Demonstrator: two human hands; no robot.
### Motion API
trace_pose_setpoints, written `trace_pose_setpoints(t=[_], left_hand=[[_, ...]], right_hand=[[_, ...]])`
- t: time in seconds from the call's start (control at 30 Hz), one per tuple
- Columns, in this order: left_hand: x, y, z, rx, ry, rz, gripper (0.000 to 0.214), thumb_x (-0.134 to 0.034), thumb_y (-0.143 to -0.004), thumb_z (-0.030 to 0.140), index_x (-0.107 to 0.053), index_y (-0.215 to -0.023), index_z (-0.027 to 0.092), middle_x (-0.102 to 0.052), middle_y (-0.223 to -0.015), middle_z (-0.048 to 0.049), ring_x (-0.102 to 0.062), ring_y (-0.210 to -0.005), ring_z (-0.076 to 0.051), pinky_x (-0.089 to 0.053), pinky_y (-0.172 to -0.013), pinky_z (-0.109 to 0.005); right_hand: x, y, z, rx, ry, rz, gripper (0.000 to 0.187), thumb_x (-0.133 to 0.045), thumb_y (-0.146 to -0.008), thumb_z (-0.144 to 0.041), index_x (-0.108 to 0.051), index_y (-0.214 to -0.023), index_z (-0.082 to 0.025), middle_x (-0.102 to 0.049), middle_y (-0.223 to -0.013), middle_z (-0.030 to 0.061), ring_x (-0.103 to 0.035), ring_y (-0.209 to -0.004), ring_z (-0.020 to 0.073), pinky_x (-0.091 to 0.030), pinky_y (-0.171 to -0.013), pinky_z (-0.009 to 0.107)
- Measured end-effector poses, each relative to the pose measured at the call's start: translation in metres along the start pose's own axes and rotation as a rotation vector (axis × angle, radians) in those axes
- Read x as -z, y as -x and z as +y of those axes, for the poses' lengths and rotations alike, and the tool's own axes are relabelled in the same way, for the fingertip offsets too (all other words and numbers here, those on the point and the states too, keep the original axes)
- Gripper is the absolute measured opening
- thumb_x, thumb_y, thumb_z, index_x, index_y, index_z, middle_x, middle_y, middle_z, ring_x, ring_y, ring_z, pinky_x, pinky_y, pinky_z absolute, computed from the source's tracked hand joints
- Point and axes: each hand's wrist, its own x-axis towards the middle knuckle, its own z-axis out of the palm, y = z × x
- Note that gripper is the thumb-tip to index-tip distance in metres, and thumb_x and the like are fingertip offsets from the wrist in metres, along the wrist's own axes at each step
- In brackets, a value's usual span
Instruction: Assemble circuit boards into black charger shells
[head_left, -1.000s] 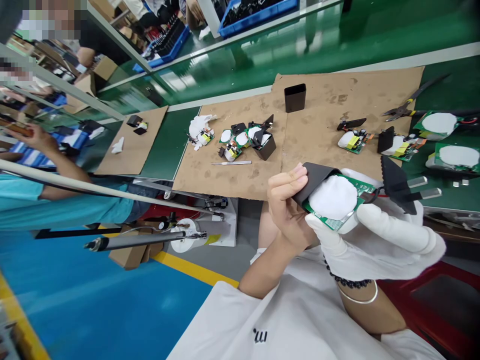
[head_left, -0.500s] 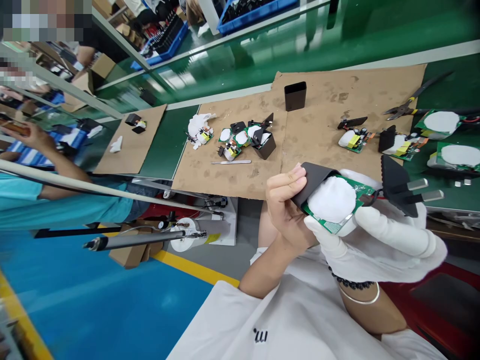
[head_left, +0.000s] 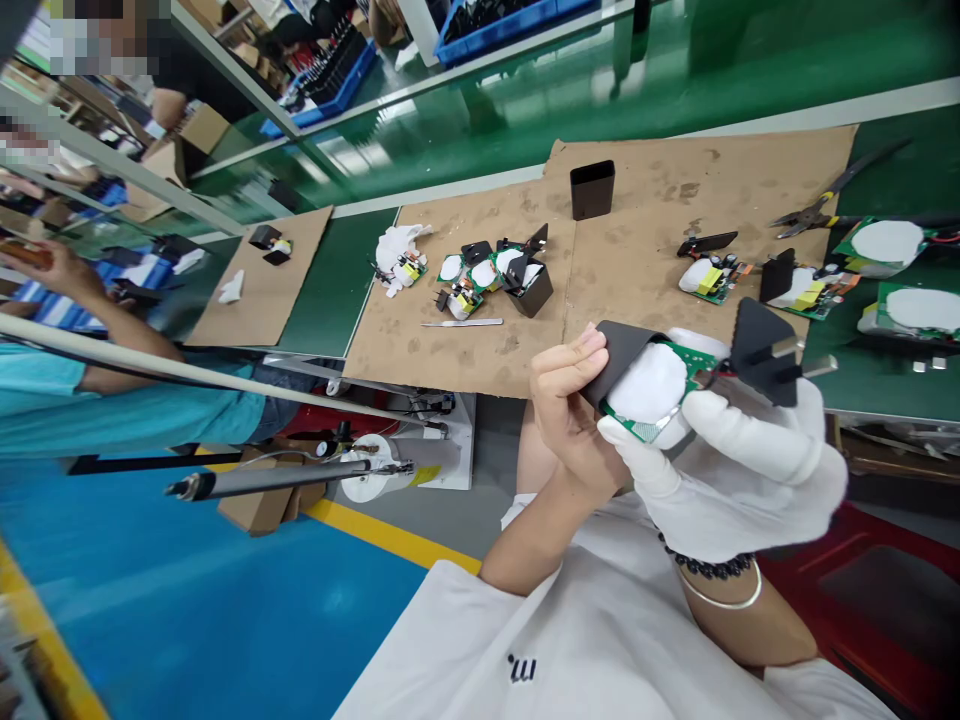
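Note:
My bare left hand point(head_left: 566, 410) grips a black plastic case point(head_left: 624, 352) by its closed end. Part of a green circuit board point(head_left: 694, 358) with a large white round pad point(head_left: 651, 385) sits inside the case's mouth; the rest sticks out. Wearing a white glove, my right hand point(head_left: 739, 465) is closed around the board's outer part. Wires join the board to a black plug plate point(head_left: 765, 352) with metal prongs, which stands tilted above the gloved fingers. Beyond my hands, an upright black case point(head_left: 592, 190) stands on the cardboard point(head_left: 637, 260).
Several board assemblies point(head_left: 484, 275) lie left on the cardboard, near tweezers point(head_left: 461, 323). More boards point(head_left: 712, 278) lie to the right, with cutting pliers point(head_left: 806, 215) behind them. A co-worker's arm point(head_left: 135, 320) is at far left. A pneumatic cylinder point(head_left: 277, 480) juts out below the table.
The board and its plug plate have moved left with my right hand, and more of the board is inside the case. My left hand has barely moved.

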Motion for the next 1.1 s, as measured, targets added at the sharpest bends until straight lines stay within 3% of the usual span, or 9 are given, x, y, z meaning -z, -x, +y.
trace_pose_setpoints(t=[0.1, 0.2, 0.3, 0.47, 0.6, 0.77, 0.83, 0.97, 1.1], left_hand=[[-0.002, 0.004, -0.007, 0.008, -0.030, 0.010, 0.022, -0.056, -0.098, 0.043, -0.062, -0.107, 0.024, -0.063, -0.105, -0.0035, -0.067, -0.104, -0.020, -0.058, -0.096, -0.042], [-0.006, 0.009, -0.014, 0.028, -0.075, 0.005, 0.016, -0.063, -0.095, 0.034, -0.062, -0.106, 0.022, -0.062, -0.101, -0.0031, -0.067, -0.098, -0.018, -0.059, -0.090, -0.036], [-0.012, 0.015, -0.023, 0.052, -0.076, -0.057, 0.014, -0.063, -0.094, 0.029, -0.060, -0.104, 0.020, -0.062, -0.101, -0.0041, -0.067, -0.099, -0.018, -0.058, -0.088, -0.035], [-0.014, 0.018, -0.038, 0.290, 0.021, -0.432, 0.037, -0.074, -0.084, 0.029, -0.046, -0.107, 0.022, -0.060, -0.130, -0.0133, -0.061, -0.125, -0.025, -0.053, -0.101, -0.042], [-0.003, 0.001, -0.049, 0.565, 0.103, -0.793, 0.041, -0.078, -0.079, 0.024, -0.041, -0.097, 0.022, -0.062, -0.133, -0.0156, -0.062, -0.124, -0.025, -0.050, -0.100, -0.040], [0.005, -0.017, -0.052, 0.712, 0.197, -0.935, 0.048, -0.087, -0.069, 0.027, -0.044, -0.092, 0.022, -0.065, -0.130, -0.0134, -0.062, -0.122, -0.026, -0.047, -0.102, -0.039], [0.004, -0.019, -0.051, 0.732, 0.235, -0.936, 0.052, -0.091, -0.065, 0.030, -0.046, -0.089, 0.021, -0.064, -0.131, -0.0139, -0.060, -0.125, -0.027, -0.045, -0.103, -0.039], [0.001, -0.019, -0.051, 0.860, 0.486, -0.977, 0.055, -0.095, -0.061, 0.035, -0.052, -0.092, 0.021, -0.063, -0.125, -0.0107, -0.063, -0.114, -0.022, -0.046, -0.098, -0.033], [0.001, -0.016, -0.050, 1.078, 0.796, -0.932, 0.067, -0.099, -0.047, 0.045, -0.052, -0.086, 0.020, -0.065, -0.110, -0.0073, -0.064, -0.103, -0.021, -0.047, -0.088, -0.029]], right_hand=[[-0.013, -0.003, -0.005, 0.089, 0.151, 0.132, 0.050, -0.088, -0.072, -0.024, -0.065, -0.115, -0.034, -0.062, -0.125, 0.0049, -0.064, -0.121, 0.0317, -0.057, -0.103, 0.048], [-0.015, -0.009, -0.001, 0.074, 0.145, 0.009, 0.048, -0.084, -0.076, -0.038, -0.064, -0.118, -0.028, -0.059, -0.133, 0.0114, -0.057, -0.131, 0.0367, -0.053, -0.107, 0.054], [-0.009, -0.017, 0.016, 0.024, 0.112, -0.034, 0.038, -0.082, -0.079, -0.030, -0.064, -0.113, -0.026, -0.068, -0.115, 0.0097, -0.068, -0.112, 0.0304, -0.059, -0.094, 0.047], [0.012, -0.042, 0.053, 0.006, 0.121, -0.178, 0.016, -0.076, -0.083, -0.025, -0.066, -0.096, -0.023, -0.072, -0.085, 0.0009, -0.071, -0.081, 0.0195, -0.059, -0.080, 0.035], [0.033, -0.055, 0.063, -0.090, 0.188, -0.370, 0.018, -0.074, -0.086, -0.033, -0.069, -0.098, -0.020, -0.076, -0.094, 0.0043, -0.072, -0.085, 0.0206, -0.059, -0.081, 0.035], [0.071, -0.059, 0.050, -0.196, 0.200, -0.668, 0.033, -0.067, -0.093, -0.039, -0.072, -0.123, -0.026, -0.076, -0.120, 0.0048, -0.073, -0.108, 0.0235, -0.058, -0.097, 0.037], [0.085, -0.062, 0.047, -0.245, 0.198, -0.631, 0.029, -0.069, -0.092, -0.039, -0.076, -0.117, -0.026, -0.078, -0.115, 0.0045, -0.074, -0.104, 0.0238, -0.060, -0.094, 0.036], [0.099, -0.070, 0.053, -0.267, 0.013, -0.324, 0.020, -0.074, -0.087, -0.045, -0.081, -0.098, -0.029, -0.080, -0.100, 0.0030, -0.074, -0.098, 0.0244, -0.061, -0.090, 0.037], [0.095, -0.071, 0.060, -0.299, -0.071, -0.276, 0.029, -0.081, -0.079, -0.044, -0.079, -0.105, -0.031, -0.078, -0.106, 0.0023, -0.073, -0.096, 0.0226, -0.062, -0.086, 0.035]])
